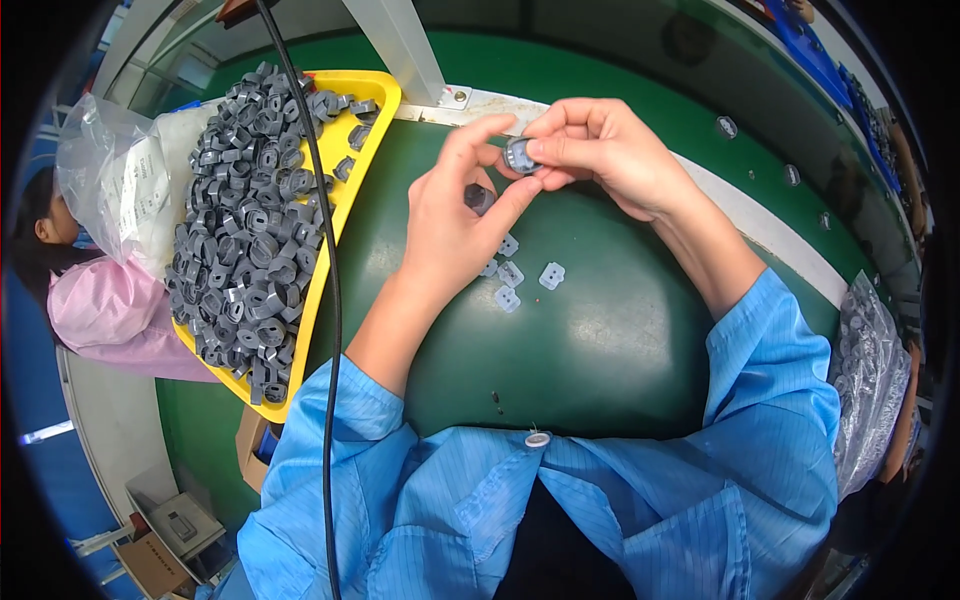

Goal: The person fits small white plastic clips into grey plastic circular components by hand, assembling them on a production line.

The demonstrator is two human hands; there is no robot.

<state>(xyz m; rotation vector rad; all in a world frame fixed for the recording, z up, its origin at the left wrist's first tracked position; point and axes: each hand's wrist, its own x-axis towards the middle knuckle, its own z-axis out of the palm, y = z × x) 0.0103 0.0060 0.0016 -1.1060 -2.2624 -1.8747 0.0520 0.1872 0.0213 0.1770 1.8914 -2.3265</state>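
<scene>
A small rounded grey plastic housing [520,155] is held up between both hands above the far part of the green table. My right hand [618,155] pinches its right side, thumb lying across it. My left hand [450,205] steadies the left side with its fingertips. In the left palm a second dark grey plastic housing [479,198] is partly covered by the fingers. Beneath the hands lie several flat light-grey pads [509,273] with notched edges, and one such pad [552,276] sits a little apart to the right.
At left stands a yellow tray [385,95] heaped with grey plastic housings [235,230]. A black cable [330,300] hangs across it. A clear plastic bag [125,180] and a person in a pink sleeve [110,305] are beyond. Several small parts [727,127] lie on the green belt.
</scene>
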